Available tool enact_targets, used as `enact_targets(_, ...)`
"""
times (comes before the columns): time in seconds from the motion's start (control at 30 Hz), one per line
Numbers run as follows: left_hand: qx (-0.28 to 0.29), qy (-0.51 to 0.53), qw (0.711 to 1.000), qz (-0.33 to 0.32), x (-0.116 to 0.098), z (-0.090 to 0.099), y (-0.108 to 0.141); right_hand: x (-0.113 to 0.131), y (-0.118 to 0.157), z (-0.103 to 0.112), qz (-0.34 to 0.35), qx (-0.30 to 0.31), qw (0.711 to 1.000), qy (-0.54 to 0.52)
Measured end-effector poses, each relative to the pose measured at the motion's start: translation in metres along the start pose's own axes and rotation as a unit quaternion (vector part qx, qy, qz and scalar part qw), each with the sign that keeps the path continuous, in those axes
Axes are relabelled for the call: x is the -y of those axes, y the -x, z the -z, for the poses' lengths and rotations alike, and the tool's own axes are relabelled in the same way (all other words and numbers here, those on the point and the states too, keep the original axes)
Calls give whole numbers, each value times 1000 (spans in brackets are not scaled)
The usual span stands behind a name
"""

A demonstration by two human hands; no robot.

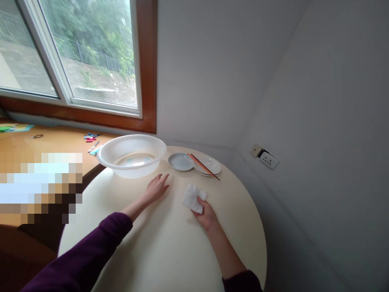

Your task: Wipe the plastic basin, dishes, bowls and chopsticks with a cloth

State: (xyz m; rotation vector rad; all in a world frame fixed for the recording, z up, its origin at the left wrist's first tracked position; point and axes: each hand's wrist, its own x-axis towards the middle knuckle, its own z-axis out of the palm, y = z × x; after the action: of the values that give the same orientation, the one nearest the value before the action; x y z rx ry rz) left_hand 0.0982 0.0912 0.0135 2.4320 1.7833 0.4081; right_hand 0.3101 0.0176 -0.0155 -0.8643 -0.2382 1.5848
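Five fingers of my right hand pinch a folded white cloth above the round table. My left hand spreads its fingers loosely, grasping nothing, near the translucent basin at far left. Plates and chopsticks lie far right.

The right hand grips a folded white cloth, perhaps a tissue, over the round worktop. The left hand, fingers spread, reaches near a translucent basin. Chopsticks lie across a white plate, beside a grey dish.
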Motion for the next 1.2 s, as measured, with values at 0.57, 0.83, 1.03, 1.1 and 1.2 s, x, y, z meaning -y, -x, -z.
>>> enact_targets(0.57, 12, 83, 996, 26, -9, -18, -57, -2, -5, 4, -1, 16, 1000, -10)
enact_targets(0.83, 16, 114, 991, 61, 2, 3, -12, 7, -5, 6, 69, -15, 997, 23)
enact_targets(1.03, 7, 141, 986, 84, 17, 4, 28, 12, -1, 7, 130, -30, 990, 51)
enact_targets(1.1, 8, 156, 984, 88, 21, 4, 38, 17, 2, 7, 179, -44, 979, 84)
enact_targets(1.2, 12, 180, 980, 84, 23, 2, 51, 24, 9, 2, 285, -83, 939, 176)
